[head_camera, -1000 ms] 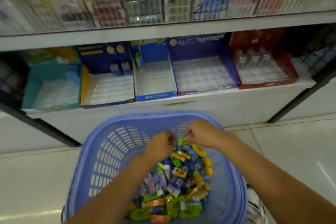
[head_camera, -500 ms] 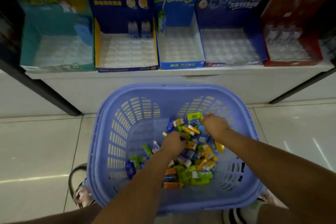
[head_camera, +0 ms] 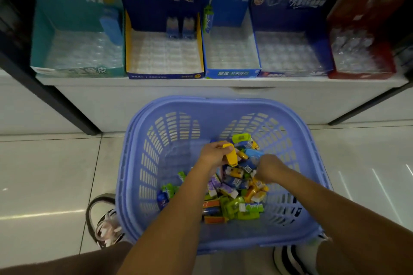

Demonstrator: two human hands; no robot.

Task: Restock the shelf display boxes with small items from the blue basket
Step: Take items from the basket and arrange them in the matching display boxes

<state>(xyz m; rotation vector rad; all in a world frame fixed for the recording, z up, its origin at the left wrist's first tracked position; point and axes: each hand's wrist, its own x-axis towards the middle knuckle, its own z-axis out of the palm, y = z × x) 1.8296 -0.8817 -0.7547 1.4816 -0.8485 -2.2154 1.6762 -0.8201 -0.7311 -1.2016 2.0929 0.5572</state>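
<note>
**Both hands in the basket, left holding a yellow item**

Blue basket (head_camera: pixel 134 163) sits on the tiled floor (head_camera: pixel 44 174) just in front of the shelf (head_camera: pixel 201 82). Pile of small wrapped items (head_camera: pixel 234 196) fills the middle and right of the basket floor: green, yellow, orange, purple, blue packs, jumbled.

Left hand (head_camera: pixel 215 154): fingers curled round a yellow item (head_camera: pixel 231 155), lifted slightly above the pile near the far end. Item points down and toward the right; its yellow cap sticks out by the thumb.

Right hand (head_camera: pixel 269 168): knuckles up, fingers bent down into the pile just right of the left hand. Fingertips hidden among the packs, so cannot tell whether it has hold of anything.

Display boxes in a row on the shelf, left to right:
- teal box (head_camera: pixel 44 35), clear blister tray inside
- navy-and-yellow box (head_camera: pixel 164 56), two small blue items (head_camera: pixel 180 28) standing at the back, other slots look bare
- blue-and-green box (head_camera: pixel 231 72), one green item (head_camera: pixel 208 19) upright at its left back corner
- dark blue box (head_camera: pixel 290 6), clear tray
- red box (head_camera: pixel 362 73), clear tray; contents too blurred to tell

Shoes visible on both sides of the basket: one shoe (head_camera: pixel 105 221) left, striped shoe (head_camera: pixel 290 259) lower right.
</note>
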